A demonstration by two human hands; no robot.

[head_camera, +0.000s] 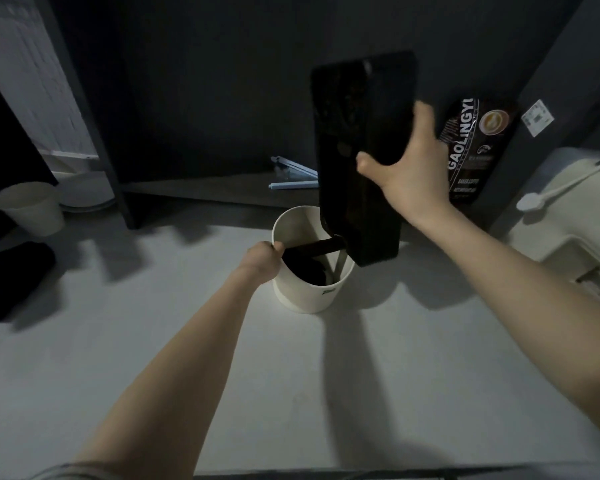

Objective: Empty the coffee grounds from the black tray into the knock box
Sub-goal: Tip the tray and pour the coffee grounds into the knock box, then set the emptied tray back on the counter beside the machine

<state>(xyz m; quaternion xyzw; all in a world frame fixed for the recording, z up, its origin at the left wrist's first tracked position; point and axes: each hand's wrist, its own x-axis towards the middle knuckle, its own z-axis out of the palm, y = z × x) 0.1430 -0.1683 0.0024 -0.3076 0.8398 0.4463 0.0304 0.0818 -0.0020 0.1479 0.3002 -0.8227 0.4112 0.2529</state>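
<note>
- Left hand (262, 252) closed on the near rim of the knock box (309, 289), steadying it.
- Right hand (411, 161) clasps the black tray (362, 150), tipped steeply, low corner over the box mouth.
- Advice: keep that corner inside the rim; tap gently.
- Coffee bag (475, 150) stands behind.

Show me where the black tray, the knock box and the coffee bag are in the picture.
black tray (357, 143): head view, middle of its tilted face.
knock box (302, 289): head view, white front wall below the rim.
coffee bag (478, 150): head view, its printed front.
</note>
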